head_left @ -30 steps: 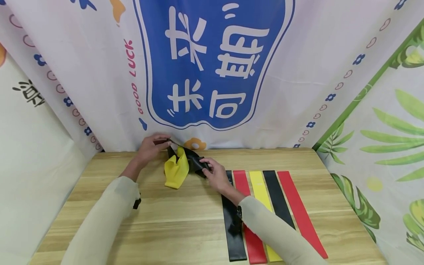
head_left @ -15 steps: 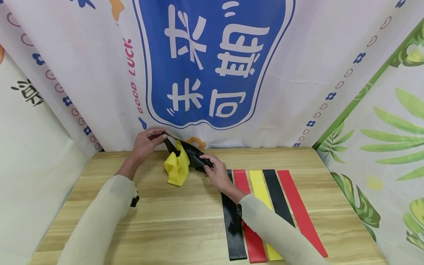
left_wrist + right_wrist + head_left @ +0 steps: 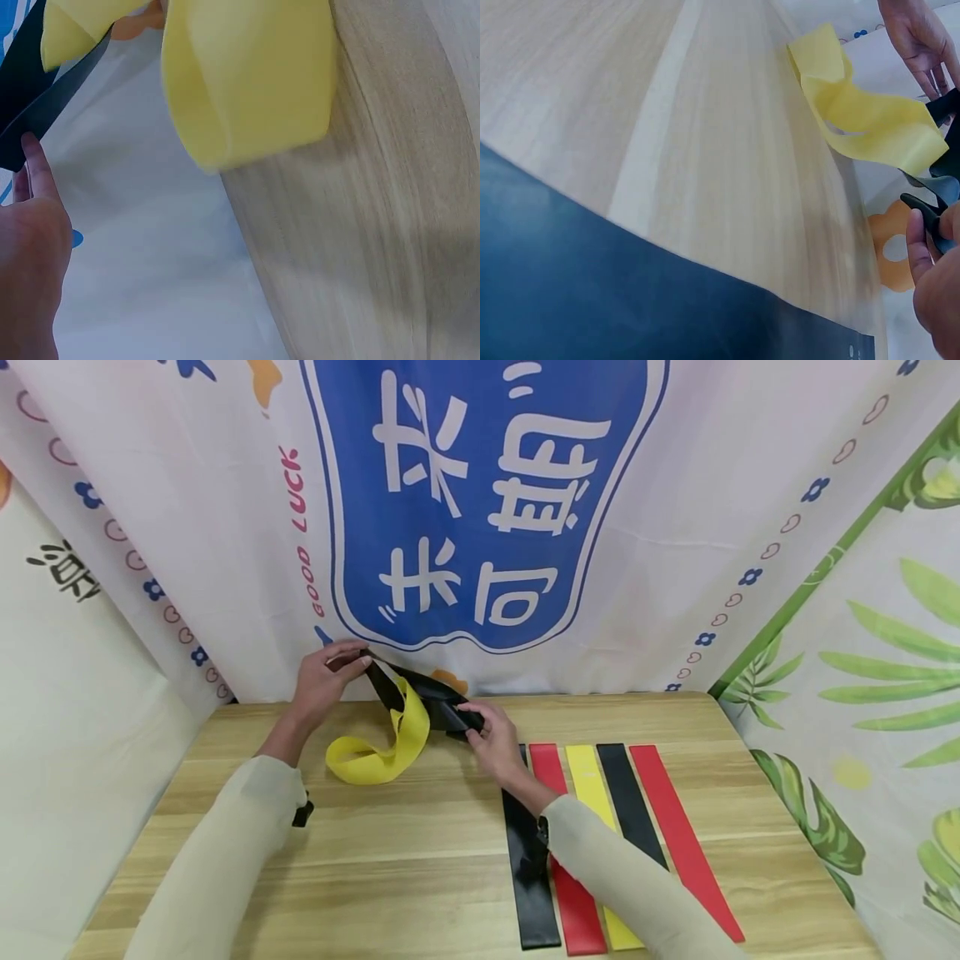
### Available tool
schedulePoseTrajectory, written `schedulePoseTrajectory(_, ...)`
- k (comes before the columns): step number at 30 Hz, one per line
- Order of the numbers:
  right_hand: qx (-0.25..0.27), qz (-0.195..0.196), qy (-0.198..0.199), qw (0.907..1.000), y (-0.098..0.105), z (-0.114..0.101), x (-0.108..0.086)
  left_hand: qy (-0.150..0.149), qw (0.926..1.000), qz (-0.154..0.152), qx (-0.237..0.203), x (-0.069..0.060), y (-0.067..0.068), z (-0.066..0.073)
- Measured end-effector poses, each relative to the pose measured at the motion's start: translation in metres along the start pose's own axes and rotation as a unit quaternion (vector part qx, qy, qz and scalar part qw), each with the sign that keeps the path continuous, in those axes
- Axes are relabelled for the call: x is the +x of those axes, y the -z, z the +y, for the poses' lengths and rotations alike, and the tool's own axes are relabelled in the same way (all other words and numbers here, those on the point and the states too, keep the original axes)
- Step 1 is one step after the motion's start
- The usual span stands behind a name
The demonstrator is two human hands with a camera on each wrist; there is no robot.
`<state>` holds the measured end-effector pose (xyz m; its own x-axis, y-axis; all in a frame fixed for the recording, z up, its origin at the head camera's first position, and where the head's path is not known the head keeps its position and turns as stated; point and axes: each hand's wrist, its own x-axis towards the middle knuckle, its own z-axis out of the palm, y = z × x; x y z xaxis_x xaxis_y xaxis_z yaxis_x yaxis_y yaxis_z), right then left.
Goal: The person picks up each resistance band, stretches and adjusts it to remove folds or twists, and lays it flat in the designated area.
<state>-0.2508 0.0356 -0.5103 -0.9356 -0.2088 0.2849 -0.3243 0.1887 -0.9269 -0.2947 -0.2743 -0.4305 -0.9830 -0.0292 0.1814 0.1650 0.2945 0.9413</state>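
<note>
In the head view, my left hand (image 3: 322, 681) pinches the left end of a black elastic band (image 3: 444, 714) between thumb and fingers, above the table's back edge. My right hand (image 3: 497, 745) grips the bunched right end of that band. A yellow elastic band (image 3: 411, 727) hangs from the black one between my hands, its lower loop curling left over the tabletop. Whether the two are knotted or only looped cannot be told. The left wrist view shows the yellow band (image 3: 255, 82) close up. In the right wrist view, my right fingers hold a folded piece of black band (image 3: 930, 217).
Flat bands lie side by side on the right of the wooden table (image 3: 390, 877): black (image 3: 534, 893), red (image 3: 581, 914), yellow (image 3: 587, 777), black (image 3: 633, 810) and red (image 3: 686, 843). My right forearm crosses over them. A printed cloth (image 3: 675, 568) hangs behind the table.
My left hand has moved up and left, and my right hand slightly right, stretching the black band apart. The yellow band's lower loop has opened out and swung left.
</note>
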Motion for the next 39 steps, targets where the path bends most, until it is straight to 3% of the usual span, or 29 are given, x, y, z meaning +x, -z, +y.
schedulePoseTrajectory(13,0.006,0.032,0.011,0.9994,0.006,-0.001,0.001,-0.002,0.9999,0.001,-0.010,-0.005,0.004,0.012)
schedulePoseTrajectory(21,0.011,0.059,-0.021,0.9980,0.014,0.003,0.005,-0.003,1.0000,-0.006,-0.005,-0.008,0.007,0.012)
schedulePoseTrajectory(39,-0.046,0.066,-0.018,0.9966,0.033,0.005,0.010,-0.025,0.9996,0.014,-0.001,-0.012,0.014,0.018)
